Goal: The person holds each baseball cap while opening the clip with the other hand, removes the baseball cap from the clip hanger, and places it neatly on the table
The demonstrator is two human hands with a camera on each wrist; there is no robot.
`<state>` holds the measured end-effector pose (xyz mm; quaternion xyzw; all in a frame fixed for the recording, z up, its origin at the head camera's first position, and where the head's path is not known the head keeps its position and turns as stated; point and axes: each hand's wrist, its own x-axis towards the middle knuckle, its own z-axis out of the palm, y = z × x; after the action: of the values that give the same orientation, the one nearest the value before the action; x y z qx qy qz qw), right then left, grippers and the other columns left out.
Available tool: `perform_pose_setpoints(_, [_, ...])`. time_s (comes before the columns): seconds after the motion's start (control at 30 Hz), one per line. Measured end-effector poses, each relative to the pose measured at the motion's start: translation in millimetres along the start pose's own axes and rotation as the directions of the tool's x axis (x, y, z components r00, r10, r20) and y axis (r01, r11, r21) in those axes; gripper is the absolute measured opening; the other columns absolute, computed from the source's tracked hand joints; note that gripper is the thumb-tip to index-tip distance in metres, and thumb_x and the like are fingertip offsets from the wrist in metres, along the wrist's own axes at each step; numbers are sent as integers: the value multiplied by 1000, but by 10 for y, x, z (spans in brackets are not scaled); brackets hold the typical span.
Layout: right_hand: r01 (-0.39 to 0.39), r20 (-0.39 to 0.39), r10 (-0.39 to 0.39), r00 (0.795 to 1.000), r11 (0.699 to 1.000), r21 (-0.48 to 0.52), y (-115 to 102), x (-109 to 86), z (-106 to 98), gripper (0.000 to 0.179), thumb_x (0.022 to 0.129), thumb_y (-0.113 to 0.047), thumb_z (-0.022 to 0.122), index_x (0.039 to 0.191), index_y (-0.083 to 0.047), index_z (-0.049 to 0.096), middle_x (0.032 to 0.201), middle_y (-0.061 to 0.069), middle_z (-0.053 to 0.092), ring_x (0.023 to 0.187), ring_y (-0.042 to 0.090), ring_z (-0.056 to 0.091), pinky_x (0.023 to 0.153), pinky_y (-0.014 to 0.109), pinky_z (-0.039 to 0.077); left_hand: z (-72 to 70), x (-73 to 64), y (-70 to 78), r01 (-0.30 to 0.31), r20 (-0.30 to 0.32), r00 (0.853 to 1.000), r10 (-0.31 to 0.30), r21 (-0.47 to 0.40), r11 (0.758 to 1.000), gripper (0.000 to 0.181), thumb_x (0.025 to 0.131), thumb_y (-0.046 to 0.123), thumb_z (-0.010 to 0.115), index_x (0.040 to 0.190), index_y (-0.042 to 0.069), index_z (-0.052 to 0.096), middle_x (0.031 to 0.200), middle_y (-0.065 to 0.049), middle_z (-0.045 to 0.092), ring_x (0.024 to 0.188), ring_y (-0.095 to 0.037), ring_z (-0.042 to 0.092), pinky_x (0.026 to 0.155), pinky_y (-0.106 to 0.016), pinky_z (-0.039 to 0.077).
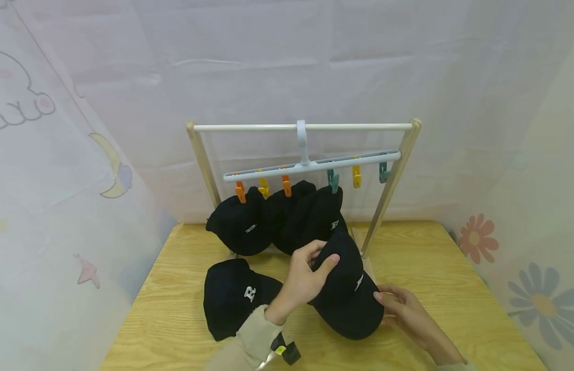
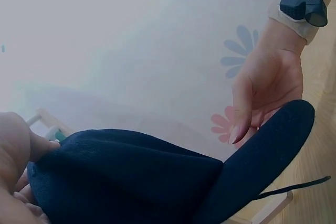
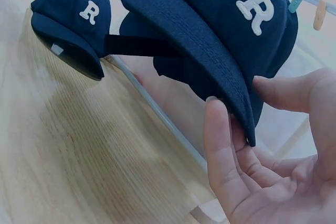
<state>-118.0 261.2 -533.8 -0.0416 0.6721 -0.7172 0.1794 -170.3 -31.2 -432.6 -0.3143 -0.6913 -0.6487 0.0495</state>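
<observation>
A black baseball cap (image 1: 344,273) with a white letter R on its front is held above the table between both hands. My left hand (image 1: 305,273) pinches the top of its crown, thumb on the near side. At the brim's edge, my right hand (image 1: 409,314) holds on with the thumb above and fingers beneath, as the right wrist view shows. Another black cap (image 1: 228,296) with an R lies on the table at left. Behind, black caps (image 1: 245,221) hang under the left and middle clips of a pale blue clip hanger (image 1: 273,170).
The hanger hooks over the white bar (image 1: 249,127) of a wooden-legged rack (image 1: 391,190) at the table's back. Orange, yellow and green clips line it; a yellow clip (image 1: 357,176) and a green clip (image 1: 384,173) at right hold nothing. Patterned cloth walls surround the wooden table (image 1: 454,309).
</observation>
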Motion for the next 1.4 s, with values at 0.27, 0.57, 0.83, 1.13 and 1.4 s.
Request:
perform_pose_setpoints(0.27, [14, 76, -23, 997, 993, 120, 78, -60, -29, 21, 113, -10, 50, 132, -6, 58, 113, 0, 77, 94, 15, 76, 81, 29, 65, 3, -66, 31, 3, -6, 1000, -3, -29, 1000, 16, 105, 11, 69, 116, 0, 72, 96, -20, 79, 81, -8, 73, 75, -27, 63])
perform_pose_setpoints(0.57, [78, 104, -98, 990, 981, 179, 107, -58, 11, 22, 113, -4, 48, 131, -11, 58, 115, 0, 76, 100, 17, 76, 85, 34, 65, -82, -186, 93, 30, 3, 1000, -30, -44, 999, 16, 104, 13, 70, 114, 2, 73, 96, -19, 80, 82, -12, 75, 76, -28, 63])
perform_pose_setpoints(0.83, [126, 101, -148, 984, 974, 190, 65, -43, 45, 23, 112, -2, 47, 129, -12, 58, 112, -3, 76, 97, 14, 76, 82, 35, 66, -237, -291, 120, 102, 35, 994, -100, -91, 991, 20, 104, 18, 72, 116, 2, 73, 102, -21, 80, 87, -14, 78, 82, -29, 63])
perform_pose_setpoints(1.13, [137, 111, -156, 981, 977, 165, 55, 9, 55, 26, 111, -1, 48, 130, -15, 61, 114, -5, 75, 100, 13, 76, 85, 36, 65, -390, -380, 140, 217, 47, 976, -212, -124, 968, 24, 101, 16, 75, 119, -1, 73, 109, -25, 78, 91, -10, 78, 87, -28, 63])
perform_pose_setpoints(1.4, [144, 147, -166, 975, 978, 149, 61, 93, 108, 29, 111, 0, 49, 131, -16, 64, 113, -6, 76, 99, 12, 76, 85, 35, 65, -500, -457, 157, 261, 35, 965, -259, -138, 955, 25, 99, 12, 77, 118, -3, 72, 108, -27, 77, 88, -13, 79, 85, -28, 63])
